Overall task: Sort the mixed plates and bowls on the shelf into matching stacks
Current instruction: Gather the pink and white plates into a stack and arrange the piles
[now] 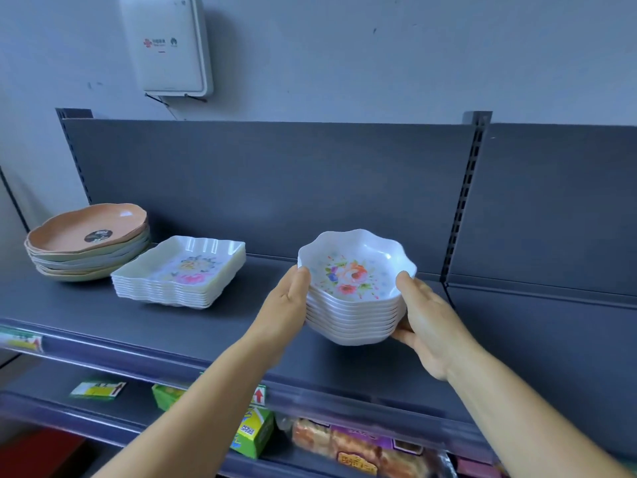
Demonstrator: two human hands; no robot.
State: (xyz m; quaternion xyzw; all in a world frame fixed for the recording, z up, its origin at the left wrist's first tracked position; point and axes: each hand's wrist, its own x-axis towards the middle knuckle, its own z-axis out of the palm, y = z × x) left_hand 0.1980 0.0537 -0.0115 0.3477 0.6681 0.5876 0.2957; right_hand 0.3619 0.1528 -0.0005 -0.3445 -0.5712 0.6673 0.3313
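A stack of several white scalloped bowls [355,305] with a flower print stands at the middle of the dark shelf [193,326]. My left hand [286,305] holds its left side and my right hand [427,322] holds its right side, fingers curled under the lowest bowl. To the left sits a stack of white rectangular floral plates [179,270]. Further left is a stack of round plates in orange and pale tones [86,243].
A steel upright [465,201] splits the shelf's back panel at the right. A white box [165,43] hangs on the wall above. On the lower shelf lie green boxes [253,432] and packaged snacks [358,446]. Price tags line the shelf edges.
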